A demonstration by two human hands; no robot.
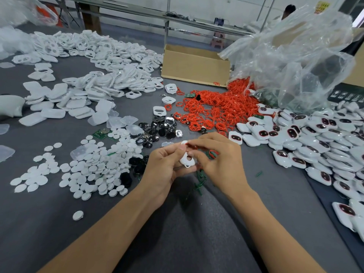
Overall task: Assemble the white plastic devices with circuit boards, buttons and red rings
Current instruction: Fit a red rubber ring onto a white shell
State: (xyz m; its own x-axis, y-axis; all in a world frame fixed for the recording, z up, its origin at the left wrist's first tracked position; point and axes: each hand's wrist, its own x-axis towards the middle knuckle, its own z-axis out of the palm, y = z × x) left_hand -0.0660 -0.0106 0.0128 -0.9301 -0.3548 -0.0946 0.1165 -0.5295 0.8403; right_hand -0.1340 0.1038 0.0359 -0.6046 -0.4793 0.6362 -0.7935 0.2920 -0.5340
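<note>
Tons of parts cover the grey table (59,223), with a big red ring pile (216,109) further back.
Left hand (163,166) is curled round a white shell (187,160) just above the table's near side; right hand (218,160) pinches a red ring (192,147) against the shell's top edge.

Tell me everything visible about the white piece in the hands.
The white shell looks like plastic, rounded, with an oval opening and a small lug at its lower edge. It is tilted above the grey table. The left hand grips its left side; the right hand pinches its top, beside a red ring.
</note>
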